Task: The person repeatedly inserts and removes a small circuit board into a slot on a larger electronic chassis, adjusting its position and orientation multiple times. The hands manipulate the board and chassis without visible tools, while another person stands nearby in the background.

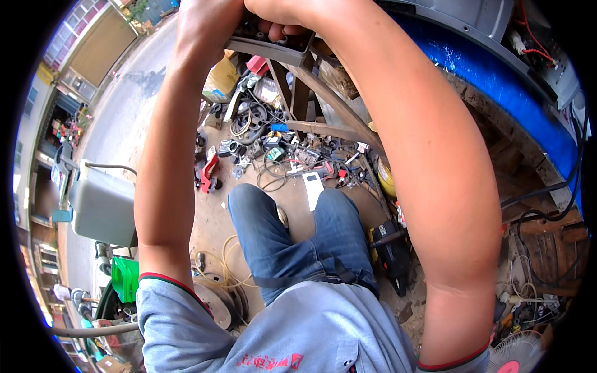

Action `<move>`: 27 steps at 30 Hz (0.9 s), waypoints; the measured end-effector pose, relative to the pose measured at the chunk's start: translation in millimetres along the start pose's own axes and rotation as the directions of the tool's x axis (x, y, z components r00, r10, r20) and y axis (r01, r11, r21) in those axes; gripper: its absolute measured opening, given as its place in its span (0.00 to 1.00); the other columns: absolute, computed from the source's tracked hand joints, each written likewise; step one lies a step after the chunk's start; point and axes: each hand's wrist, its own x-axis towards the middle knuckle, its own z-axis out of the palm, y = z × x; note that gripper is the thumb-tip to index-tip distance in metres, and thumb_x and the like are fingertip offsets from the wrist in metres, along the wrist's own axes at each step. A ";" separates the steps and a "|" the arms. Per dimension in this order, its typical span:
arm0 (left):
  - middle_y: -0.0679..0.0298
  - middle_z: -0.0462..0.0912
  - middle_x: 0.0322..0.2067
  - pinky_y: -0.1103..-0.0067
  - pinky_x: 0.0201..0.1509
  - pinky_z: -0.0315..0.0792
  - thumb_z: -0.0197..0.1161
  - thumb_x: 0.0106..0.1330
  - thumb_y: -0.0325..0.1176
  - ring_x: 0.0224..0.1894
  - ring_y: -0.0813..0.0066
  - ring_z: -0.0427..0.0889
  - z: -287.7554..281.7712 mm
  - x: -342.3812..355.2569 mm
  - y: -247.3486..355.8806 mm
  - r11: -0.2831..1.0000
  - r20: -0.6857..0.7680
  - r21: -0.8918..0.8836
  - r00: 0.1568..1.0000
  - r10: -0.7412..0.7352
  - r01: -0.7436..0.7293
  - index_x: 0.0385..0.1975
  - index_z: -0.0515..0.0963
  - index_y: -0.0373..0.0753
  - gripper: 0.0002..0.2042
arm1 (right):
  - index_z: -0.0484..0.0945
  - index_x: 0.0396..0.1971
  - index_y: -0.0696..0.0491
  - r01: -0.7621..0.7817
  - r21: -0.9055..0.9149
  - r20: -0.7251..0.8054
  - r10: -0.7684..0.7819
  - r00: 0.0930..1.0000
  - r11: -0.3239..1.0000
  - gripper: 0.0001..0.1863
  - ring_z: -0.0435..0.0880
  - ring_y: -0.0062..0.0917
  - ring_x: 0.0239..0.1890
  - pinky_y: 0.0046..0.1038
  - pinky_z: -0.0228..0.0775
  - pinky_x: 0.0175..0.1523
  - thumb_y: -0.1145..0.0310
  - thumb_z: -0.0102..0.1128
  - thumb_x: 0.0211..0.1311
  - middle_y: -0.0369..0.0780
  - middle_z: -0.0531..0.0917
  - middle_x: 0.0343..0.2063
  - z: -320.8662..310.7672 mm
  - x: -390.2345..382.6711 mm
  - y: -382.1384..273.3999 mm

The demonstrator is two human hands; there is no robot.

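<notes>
Both my arms reach up to the top edge of the view, where my hands meet over a shallow grey tray (268, 51). Dark compartments and small parts show inside it. My right hand (286, 13) is over the tray, its fingers curled down into it; what they hold, if anything, is hidden. My left hand (210, 17) is at the tray's left side, partly cut off by the top edge, and its fingers do not show. The tray rests on or just above a wooden frame (298, 93).
Cables, tools and electronic scraps (273, 143) litter the ground past my knees. A white panel (313, 191) lies between them. A black power tool (392, 255) is right of my thigh. Left stand a grey box (102, 208) and a green container (126, 280); lower right, a fan (517, 354).
</notes>
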 end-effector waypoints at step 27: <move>0.61 0.88 0.35 0.84 0.37 0.79 0.72 0.68 0.37 0.32 0.82 0.85 -8.4 -14.2 0.9 1.000 0.032 0.026 0.999 0.009 -0.009 0.44 0.83 0.31 0.15 | 0.82 0.44 0.63 0.334 0.612 -0.522 0.050 0.851 0.717 0.08 0.77 0.12 0.20 0.15 0.67 0.26 0.76 0.63 0.69 0.35 0.83 0.22 36.6 -163.0 105.6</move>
